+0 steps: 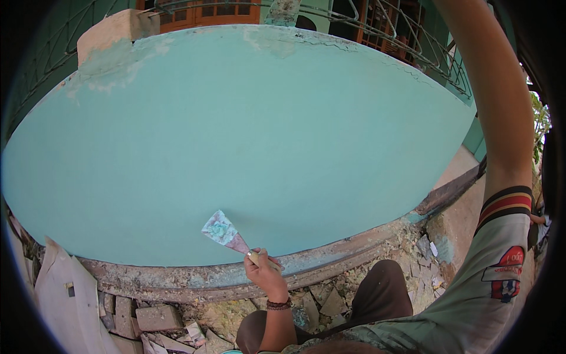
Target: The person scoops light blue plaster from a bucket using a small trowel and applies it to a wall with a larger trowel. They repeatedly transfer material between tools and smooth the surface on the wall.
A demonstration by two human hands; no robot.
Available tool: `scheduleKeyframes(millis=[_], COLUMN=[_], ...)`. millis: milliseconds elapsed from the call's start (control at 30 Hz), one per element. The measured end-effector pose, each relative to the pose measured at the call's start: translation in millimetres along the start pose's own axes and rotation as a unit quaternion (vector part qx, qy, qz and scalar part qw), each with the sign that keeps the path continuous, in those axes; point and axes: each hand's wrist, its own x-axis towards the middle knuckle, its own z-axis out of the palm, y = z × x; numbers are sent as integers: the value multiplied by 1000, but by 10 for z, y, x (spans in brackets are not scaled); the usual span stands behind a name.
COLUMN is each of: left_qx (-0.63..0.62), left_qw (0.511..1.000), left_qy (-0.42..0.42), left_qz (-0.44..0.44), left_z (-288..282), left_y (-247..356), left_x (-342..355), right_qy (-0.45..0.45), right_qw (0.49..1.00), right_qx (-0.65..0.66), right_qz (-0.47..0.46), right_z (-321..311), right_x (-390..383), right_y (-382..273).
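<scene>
A putty knife (226,231) with a wide blade smeared in pale teal and whitish material is held by its handle in my left hand (263,272). Its fingers are closed round the handle, and the blade points up and to the left. Behind it is a broad teal wall (283,135); whether the blade touches it I cannot tell. The wall's top edge shows cracks and bare patches. My right arm (501,94) is raised along the right side and leaves the picture at the top, so its hand is out of view.
A worn concrete ledge (194,282) runs along the wall's foot. Broken bricks (158,317) and rubble lie below it. A pale sheet (65,295) leans at lower left. Metal railings (413,44) top the wall. My bent knee (383,289) is near the ledge. Part of another person (539,221) shows far right.
</scene>
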Motion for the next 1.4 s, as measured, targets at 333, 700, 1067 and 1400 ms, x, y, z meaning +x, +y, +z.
scheduleKeyframes(millis=[333, 700, 1067, 1400], left_qx=[1, -2, -4, -1], left_qw=[1000, 1000, 1000, 1000], left_qy=[0, 3, 2, 4], left_qz=[-1, 0, 3, 3], left_z=[-8, 9, 10, 37], left_y=[8, 35, 49, 45], left_x=[6, -9, -13, -28], right_qy=[-3, -26, -45, -108], right_qw=[997, 998, 993, 977], right_qx=[80, 17, 60, 142], right_qz=[6, 64, 96, 114], right_z=[-88, 22, 102, 340], right_x=[-141, -213, -316, 78], right_y=[102, -27, 269, 503])
